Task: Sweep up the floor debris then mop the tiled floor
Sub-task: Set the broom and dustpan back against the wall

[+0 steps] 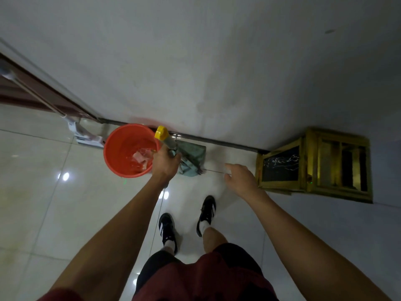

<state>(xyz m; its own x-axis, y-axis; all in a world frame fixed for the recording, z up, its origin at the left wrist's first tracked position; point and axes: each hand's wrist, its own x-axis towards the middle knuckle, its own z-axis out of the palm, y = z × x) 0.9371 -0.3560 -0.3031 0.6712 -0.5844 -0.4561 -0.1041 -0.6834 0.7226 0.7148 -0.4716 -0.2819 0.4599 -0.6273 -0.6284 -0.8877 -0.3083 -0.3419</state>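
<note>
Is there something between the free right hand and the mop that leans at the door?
Yes. The orange bucket and the left hand, holding the yellow-capped handle, stand between the right hand and the mop.

An orange-red bucket [130, 151] sits just left of the left hand [165, 164], pink and pale scraps in its bottom. Above that hand, a yellow cap [161, 132] tops a grey handle — below it a dull teal dustpan [192, 158]. Right of the right hand [239, 180], a yellow-green wooden frame [312, 164] holds a black panel veined in white. Glossy cream floor tiles [43, 192], dark grout lines; black shoes [207, 210] striped white, maroon shorts [208, 276].
</note>
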